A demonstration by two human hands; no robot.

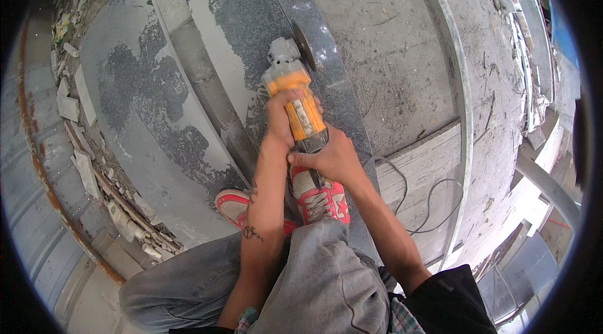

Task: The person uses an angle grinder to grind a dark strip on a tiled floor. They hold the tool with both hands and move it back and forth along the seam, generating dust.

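An orange angle grinder (306, 115) with a grey gear head is held in both hands, pointing away from me. My left hand (280, 118) is wrapped round the front of its orange body. Behind it, my right hand (333, 157) grips the dark rear end. The cutting disc (304, 45) stands on edge at the right of the head, over a dark speckled stone slab (328, 38). A straight line runs along the slab away from the disc. Where the disc meets the stone, I cannot tell whether it is cutting in.
My red and white shoes (318, 198) are on the stone close behind the grinder. A black cable (402, 174) loops on the right. Another grey-patched slab (135, 82) lies left. A metal bar (461, 76) curves along the right; broken stone pieces (88, 174) line the left edge.
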